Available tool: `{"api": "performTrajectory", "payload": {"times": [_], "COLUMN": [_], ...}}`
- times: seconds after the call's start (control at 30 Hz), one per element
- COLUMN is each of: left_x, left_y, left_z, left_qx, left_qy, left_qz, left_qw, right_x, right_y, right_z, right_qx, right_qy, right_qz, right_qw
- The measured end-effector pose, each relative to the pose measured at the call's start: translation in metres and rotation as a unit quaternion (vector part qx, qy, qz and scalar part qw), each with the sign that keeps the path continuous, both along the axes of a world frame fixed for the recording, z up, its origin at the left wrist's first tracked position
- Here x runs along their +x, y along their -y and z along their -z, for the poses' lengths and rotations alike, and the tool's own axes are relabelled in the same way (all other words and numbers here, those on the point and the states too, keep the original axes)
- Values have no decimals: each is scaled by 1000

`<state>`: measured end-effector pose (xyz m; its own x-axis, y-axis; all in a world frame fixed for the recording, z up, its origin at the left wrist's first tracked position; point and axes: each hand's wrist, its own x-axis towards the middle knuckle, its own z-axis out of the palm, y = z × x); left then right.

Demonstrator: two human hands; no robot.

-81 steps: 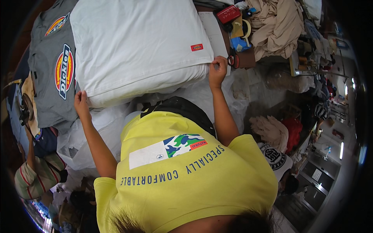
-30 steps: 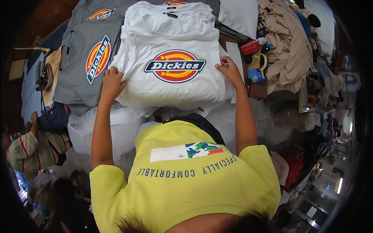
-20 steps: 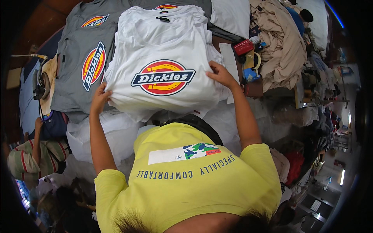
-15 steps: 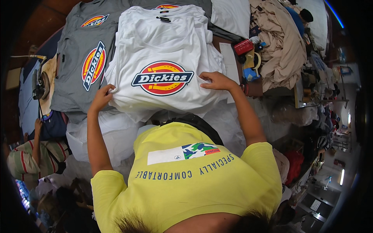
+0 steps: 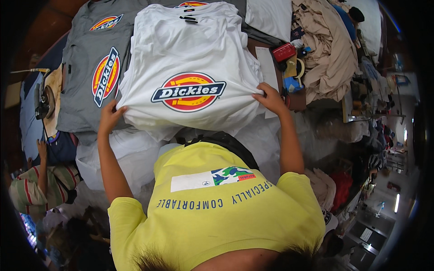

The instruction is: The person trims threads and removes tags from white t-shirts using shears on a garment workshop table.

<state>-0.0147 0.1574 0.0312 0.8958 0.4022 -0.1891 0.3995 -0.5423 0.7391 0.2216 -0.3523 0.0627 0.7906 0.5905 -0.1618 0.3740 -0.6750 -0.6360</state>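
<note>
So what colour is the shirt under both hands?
White T-shirt with a red, yellow and dark-blue badge, clearest in the head view.

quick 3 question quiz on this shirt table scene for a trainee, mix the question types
1. True or false: the left hand grips the white t-shirt at its lower left corner.
2. Which garment lies directly left of the white shirt: A) grey t-shirt B) beige garment C) a black jacket?
3. Fill in: the right hand pinches the white shirt's ____ edge.

Key: 1 true; 2 A; 3 right
</note>
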Motion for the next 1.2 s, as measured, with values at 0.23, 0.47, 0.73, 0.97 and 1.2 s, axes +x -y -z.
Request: {"api": "performTrajectory", "payload": {"times": [0.23,0.47,0.73,0.97,1.2], "left_x": [-45,89,55,-81,-53], "left_y": [17,68,92,94,80], "left_z": [19,-19,-6,77,-83], "left_qx": [-23,-87,-586,-586,-712], "left_qy": [-54,102,-6,-195,290], "left_qz": [85,-22,-75,-105,-73], "left_qw": [995,991,807,780,636], "right_x": [-52,4,5,-136,-114], "right_y": [44,-91,-79,34,13], "right_z": [32,21,61,110,-84], "right_qx": [46,378,505,259,624], "right_qy": [-206,-342,-688,-549,-371], "right_qz": [68,239,-9,299,322], "right_qw": [975,827,522,737,608]}}
